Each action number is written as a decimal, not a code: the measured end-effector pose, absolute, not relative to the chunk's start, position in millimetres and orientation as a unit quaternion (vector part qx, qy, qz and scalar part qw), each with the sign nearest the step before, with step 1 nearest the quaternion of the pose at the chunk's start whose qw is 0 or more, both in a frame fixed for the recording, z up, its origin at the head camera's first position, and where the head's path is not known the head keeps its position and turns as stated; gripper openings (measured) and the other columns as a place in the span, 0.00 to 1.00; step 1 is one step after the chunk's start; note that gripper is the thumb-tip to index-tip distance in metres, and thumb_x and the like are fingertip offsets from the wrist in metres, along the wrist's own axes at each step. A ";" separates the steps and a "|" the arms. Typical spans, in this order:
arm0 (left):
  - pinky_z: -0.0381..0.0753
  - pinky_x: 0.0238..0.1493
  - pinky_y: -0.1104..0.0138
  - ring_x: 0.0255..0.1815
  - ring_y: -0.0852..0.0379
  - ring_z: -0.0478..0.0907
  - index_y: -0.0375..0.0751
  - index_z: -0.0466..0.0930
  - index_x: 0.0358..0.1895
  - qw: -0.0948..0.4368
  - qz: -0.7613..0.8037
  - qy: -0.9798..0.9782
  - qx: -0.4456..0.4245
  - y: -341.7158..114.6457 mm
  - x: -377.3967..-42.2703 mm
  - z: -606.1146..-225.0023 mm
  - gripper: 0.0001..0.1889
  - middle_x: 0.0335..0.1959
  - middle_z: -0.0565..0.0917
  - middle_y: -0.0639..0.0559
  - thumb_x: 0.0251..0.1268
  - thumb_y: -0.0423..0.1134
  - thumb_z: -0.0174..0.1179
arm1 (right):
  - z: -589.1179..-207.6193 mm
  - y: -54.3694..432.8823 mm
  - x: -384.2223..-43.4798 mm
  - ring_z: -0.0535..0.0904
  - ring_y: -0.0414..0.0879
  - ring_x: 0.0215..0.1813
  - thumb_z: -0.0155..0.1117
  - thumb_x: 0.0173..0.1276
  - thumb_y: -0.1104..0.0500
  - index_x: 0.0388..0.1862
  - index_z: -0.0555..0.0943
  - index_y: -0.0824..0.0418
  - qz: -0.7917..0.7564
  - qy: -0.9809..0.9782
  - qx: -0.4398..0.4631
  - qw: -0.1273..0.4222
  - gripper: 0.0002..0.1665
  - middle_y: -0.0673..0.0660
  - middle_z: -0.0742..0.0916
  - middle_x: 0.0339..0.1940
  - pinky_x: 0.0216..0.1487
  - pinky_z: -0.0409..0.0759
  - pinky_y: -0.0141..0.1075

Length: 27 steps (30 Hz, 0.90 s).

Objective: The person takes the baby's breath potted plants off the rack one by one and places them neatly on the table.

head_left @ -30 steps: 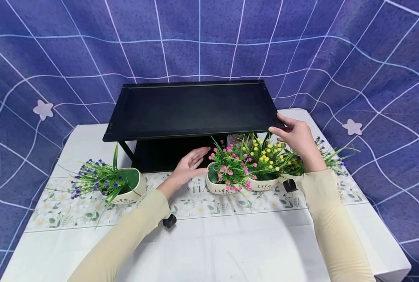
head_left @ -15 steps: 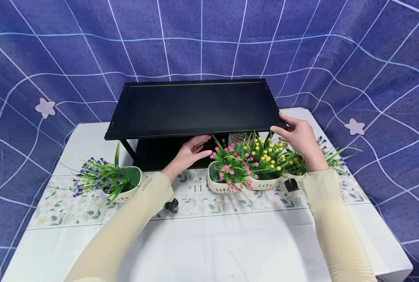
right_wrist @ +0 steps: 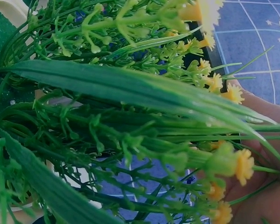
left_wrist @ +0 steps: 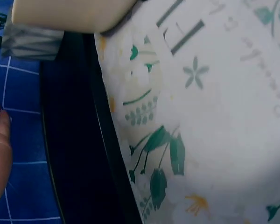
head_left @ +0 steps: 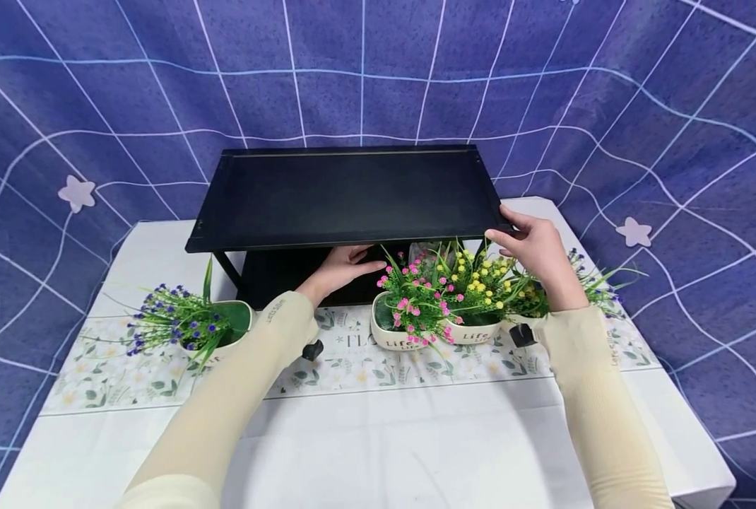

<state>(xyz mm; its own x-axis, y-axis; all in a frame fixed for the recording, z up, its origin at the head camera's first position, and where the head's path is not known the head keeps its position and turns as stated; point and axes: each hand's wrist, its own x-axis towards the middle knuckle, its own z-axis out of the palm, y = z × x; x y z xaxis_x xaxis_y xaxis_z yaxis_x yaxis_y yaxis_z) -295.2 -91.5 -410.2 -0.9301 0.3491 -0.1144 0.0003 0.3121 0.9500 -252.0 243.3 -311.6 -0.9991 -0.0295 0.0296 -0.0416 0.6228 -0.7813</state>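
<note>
My right hand (head_left: 537, 244) grips the front right corner of a black two-tier shelf (head_left: 352, 198), with the thumb on its front edge. Yellow flowers (right_wrist: 245, 165) and long green leaves partly cover that hand in the right wrist view. My left hand (head_left: 340, 268) reaches in below the upper board, thumb straight and fingertips hidden by the board. Nothing shows in its palm; in the left wrist view only part of this hand (left_wrist: 0, 144) appears at the left edge. Right beside its thumb stands a cream pot (head_left: 400, 339) of pink flowers.
A cream pot of yellow flowers (head_left: 476, 332) stands right of the pink one, with more potted flowers (head_left: 597, 283) behind my right wrist. Blue flowers in a pot (head_left: 238, 325) are at the left. A grey patterned pot (left_wrist: 30, 44) sits inside the shelf. Blue curtain (head_left: 378, 71) hangs behind.
My left hand has moved forward and deeper under the upper board, so its fingertips are now hidden. The right hand stays at the shelf's corner. The pots have not moved.
</note>
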 end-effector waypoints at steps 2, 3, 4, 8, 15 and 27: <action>0.61 0.75 0.60 0.78 0.52 0.56 0.53 0.59 0.75 0.159 0.573 0.798 0.097 -91.1 -296.8 -409.5 0.39 0.77 0.59 0.50 0.61 0.47 0.66 | -311.7 243.5 -251.9 0.79 0.21 0.26 0.64 0.66 0.44 0.73 0.65 0.53 0.434 -0.900 0.018 0.009 0.40 0.67 0.75 0.68 0.33 0.80 0.21; 0.61 0.75 0.60 0.78 0.51 0.55 0.52 0.58 0.75 0.162 0.570 0.800 0.094 -90.7 -297.4 -408.9 0.40 0.77 0.58 0.49 0.61 0.48 0.66 | -311.6 243.6 -252.0 0.79 0.20 0.26 0.64 0.66 0.44 0.73 0.65 0.53 0.435 -0.900 0.017 0.010 0.40 0.67 0.75 0.68 0.34 0.80 0.21; 0.61 0.75 0.59 0.78 0.51 0.55 0.52 0.57 0.75 0.166 0.569 0.801 0.085 -90.2 -298.1 -408.6 0.41 0.78 0.58 0.49 0.60 0.48 0.67 | -311.5 243.6 -252.1 0.78 0.20 0.26 0.64 0.66 0.45 0.73 0.65 0.54 0.436 -0.900 0.017 0.010 0.40 0.67 0.75 0.68 0.34 0.81 0.21; 0.62 0.75 0.58 0.79 0.50 0.54 0.52 0.54 0.76 0.180 0.558 0.807 0.074 -86.0 -300.4 -407.8 0.44 0.78 0.56 0.49 0.60 0.50 0.67 | -311.1 243.9 -252.5 0.78 0.20 0.26 0.64 0.66 0.45 0.73 0.65 0.54 0.433 -0.901 0.018 0.012 0.40 0.66 0.74 0.69 0.35 0.81 0.21; 0.63 0.74 0.59 0.77 0.48 0.58 0.48 0.52 0.77 0.173 0.554 0.809 0.093 -72.7 -307.8 -411.0 0.44 0.79 0.55 0.48 0.61 0.46 0.67 | -311.0 242.5 -252.6 0.80 0.23 0.27 0.64 0.65 0.44 0.73 0.65 0.53 0.430 -0.903 0.015 0.006 0.40 0.66 0.75 0.68 0.32 0.78 0.20; 0.69 0.68 0.65 0.71 0.54 0.68 0.44 0.68 0.70 0.128 0.542 0.811 0.179 -48.8 -339.0 -450.7 0.35 0.71 0.70 0.49 0.59 0.48 0.66 | -312.6 242.5 -253.5 0.82 0.25 0.28 0.65 0.65 0.44 0.73 0.65 0.52 0.435 -0.901 0.008 -0.003 0.40 0.65 0.74 0.69 0.33 0.79 0.21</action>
